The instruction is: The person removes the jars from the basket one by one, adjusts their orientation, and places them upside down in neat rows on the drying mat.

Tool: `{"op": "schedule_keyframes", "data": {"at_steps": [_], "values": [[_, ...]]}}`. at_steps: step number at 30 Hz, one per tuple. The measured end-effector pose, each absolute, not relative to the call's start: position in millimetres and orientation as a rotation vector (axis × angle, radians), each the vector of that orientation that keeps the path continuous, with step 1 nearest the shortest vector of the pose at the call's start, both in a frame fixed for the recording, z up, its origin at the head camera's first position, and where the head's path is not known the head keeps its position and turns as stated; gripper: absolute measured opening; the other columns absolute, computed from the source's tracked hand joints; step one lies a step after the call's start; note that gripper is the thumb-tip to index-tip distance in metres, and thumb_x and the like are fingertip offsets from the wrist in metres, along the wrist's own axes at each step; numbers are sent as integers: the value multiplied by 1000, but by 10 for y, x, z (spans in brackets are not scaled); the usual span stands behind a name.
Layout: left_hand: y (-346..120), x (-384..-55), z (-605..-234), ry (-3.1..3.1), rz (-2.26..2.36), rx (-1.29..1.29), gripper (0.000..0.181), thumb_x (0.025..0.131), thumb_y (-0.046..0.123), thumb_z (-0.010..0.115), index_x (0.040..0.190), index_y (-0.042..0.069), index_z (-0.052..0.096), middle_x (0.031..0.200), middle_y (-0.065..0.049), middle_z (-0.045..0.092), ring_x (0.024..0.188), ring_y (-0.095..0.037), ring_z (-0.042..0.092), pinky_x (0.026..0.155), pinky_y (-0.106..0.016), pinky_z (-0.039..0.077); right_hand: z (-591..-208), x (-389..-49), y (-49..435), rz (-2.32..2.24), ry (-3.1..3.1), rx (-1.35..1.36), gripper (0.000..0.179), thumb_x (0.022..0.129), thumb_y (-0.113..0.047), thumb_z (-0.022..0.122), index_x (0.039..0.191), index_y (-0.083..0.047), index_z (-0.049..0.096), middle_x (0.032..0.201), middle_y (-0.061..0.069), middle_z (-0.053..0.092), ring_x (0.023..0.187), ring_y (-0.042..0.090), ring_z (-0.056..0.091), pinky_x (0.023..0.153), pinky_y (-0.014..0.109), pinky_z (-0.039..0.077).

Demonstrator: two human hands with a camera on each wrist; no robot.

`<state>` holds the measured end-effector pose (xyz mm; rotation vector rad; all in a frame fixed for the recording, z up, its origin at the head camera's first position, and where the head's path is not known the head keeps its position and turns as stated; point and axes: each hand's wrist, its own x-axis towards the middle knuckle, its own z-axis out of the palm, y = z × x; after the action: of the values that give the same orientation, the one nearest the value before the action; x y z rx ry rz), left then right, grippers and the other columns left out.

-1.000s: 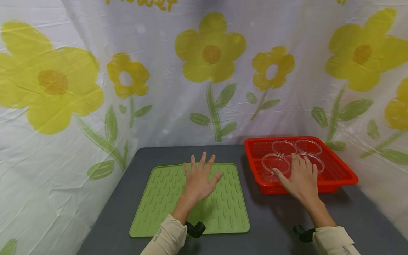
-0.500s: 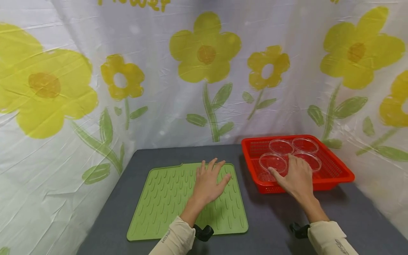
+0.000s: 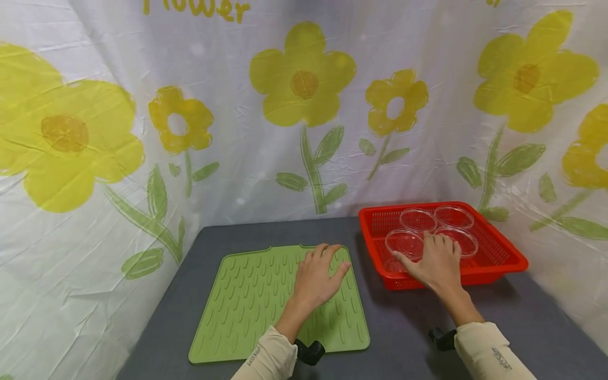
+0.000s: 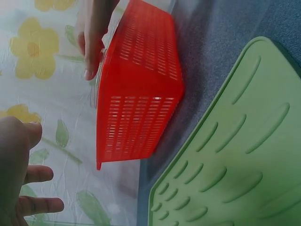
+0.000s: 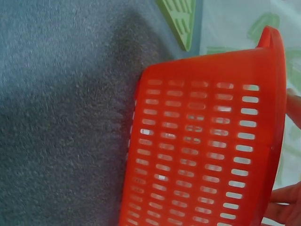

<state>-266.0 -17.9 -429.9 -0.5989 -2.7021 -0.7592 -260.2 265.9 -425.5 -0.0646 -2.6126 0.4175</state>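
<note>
Just now the left hand (image 3: 315, 282) has edged rightward above the green mat (image 3: 247, 301), fingers loosely bent, holding nothing; I read a reach forming. Right hand (image 3: 437, 266): thumb and fingers apart over the red basket (image 3: 489, 274), contact unclear. Four clear dishes (image 3: 404, 243) inside. Raised rim (image 3: 372, 245) needs clearing; dark table (image 3: 380, 322) gives sideways room.

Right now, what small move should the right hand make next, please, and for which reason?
Probably the right hand should lower slightly and pinch the near-left clear dish in the red basket. Its thumb and fingers are spread around that dish in the head view, apparently without a grip, while the left hand is empty above the green mat.
</note>
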Motion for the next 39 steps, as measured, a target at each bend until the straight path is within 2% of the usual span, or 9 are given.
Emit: {"op": "schedule_keyframes", "data": {"at_steps": [13, 21, 28, 32, 39], "values": [[-159, -2621, -4326, -2695, -740, -588, 52, 103, 55, 48, 145, 26, 56, 148, -6, 55, 125, -36, 57, 94, -59, 50, -4248, -2689, 2653, 388, -2710, -92, 99, 81, -65, 71, 136, 14, 49, 137, 40, 49, 132, 56, 35, 113, 75, 18], [-150, -2619, -4356, -2706, -740, -592, 52, 103, 55, 47, 146, 27, 55, 149, -6, 55, 127, -35, 56, 96, -60, 49, -4310, -2728, 2646, 435, -2718, -93, 98, 80, -64, 72, 134, 15, 50, 136, 40, 50, 133, 56, 31, 111, 76, 15], [-106, -2620, -4373, -2709, -726, -586, 52, 103, 56, 46, 146, 27, 55, 144, -1, 58, 125, -32, 58, 95, -57, 48, -4298, -2736, 2639, 495, -2704, -106, 97, 79, -62, 75, 132, 16, 52, 135, 39, 52, 136, 56, 29, 112, 79, 10], [-94, -2619, -4379, -2711, -722, -589, 52, 104, 56, 46, 146, 27, 55, 144, -1, 58, 125, -32, 57, 96, -57, 47, -4308, -2727, 2652, 524, -2685, -114, 96, 79, -60, 77, 133, 15, 51, 133, 38, 52, 133, 56, 31, 111, 78, 13], [-74, -2604, -4373, -2685, -761, -610, 51, 103, 55, 47, 144, 26, 57, 143, -2, 59, 125, -31, 58, 95, -56, 48, -4267, -2689, 2686, 573, -2582, -77, 92, 79, -57, 78, 133, 12, 50, 128, 36, 52, 120, 54, 40, 105, 72, 24]]}}
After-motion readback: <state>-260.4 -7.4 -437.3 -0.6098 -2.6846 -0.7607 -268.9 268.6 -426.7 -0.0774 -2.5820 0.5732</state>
